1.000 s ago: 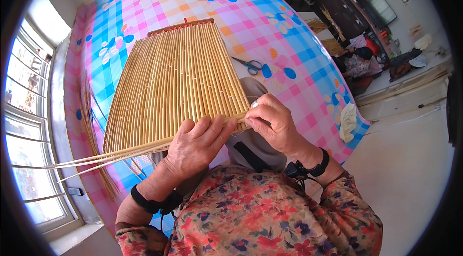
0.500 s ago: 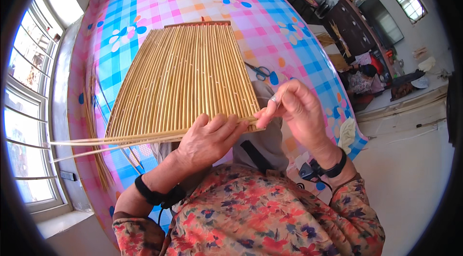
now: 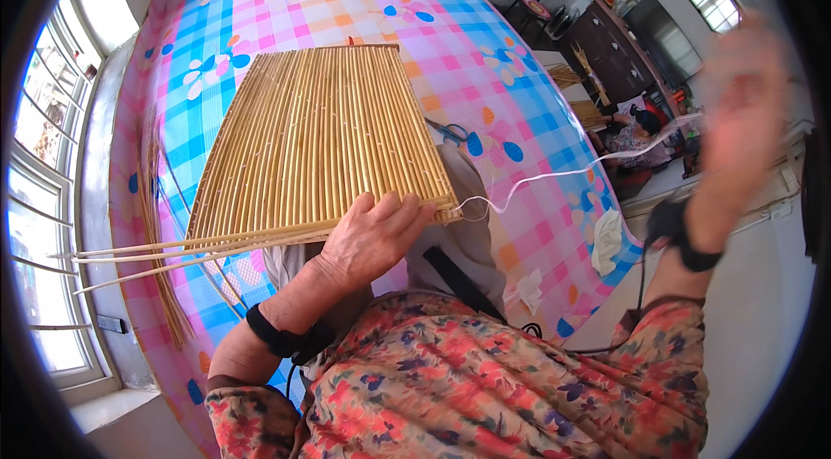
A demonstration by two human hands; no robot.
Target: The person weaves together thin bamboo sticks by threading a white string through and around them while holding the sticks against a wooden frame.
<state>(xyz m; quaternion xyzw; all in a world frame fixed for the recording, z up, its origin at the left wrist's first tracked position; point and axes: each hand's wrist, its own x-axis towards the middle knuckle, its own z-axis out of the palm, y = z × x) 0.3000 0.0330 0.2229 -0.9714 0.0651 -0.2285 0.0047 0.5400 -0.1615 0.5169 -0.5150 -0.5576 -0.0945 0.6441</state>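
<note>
A panel of straw-coloured stalks (image 3: pixel 316 130), laid side by side and stitched in rows, rests over my lap. My left hand (image 3: pixel 376 234) is closed over its near edge, fingers wrapped round the stalks there. Several loose stalk ends (image 3: pixel 164 251) stick out leftward past that edge. From the panel's near right corner a white thread (image 3: pixel 554 173) runs in loose waves up to my right hand (image 3: pixel 744 104). That hand is raised far out to the right and smeared by motion; the thread reaches it, though the fingertips are not clear.
A checked, flowered sheet (image 3: pixel 286 18) covers the broad surface around me. Dark-handled scissors (image 3: pixel 450 132) lie right of the panel. A bundle of thin stalks (image 3: pixel 164 286) lies left, by the window. White crumpled cloth (image 3: pixel 608 241) sits at the right edge. Another person (image 3: pixel 636 130) is beyond.
My right hand has swung from the panel's corner up and out to the right, and the white thread now stretches after it. My left hand keeps its hold on the near edge.
</note>
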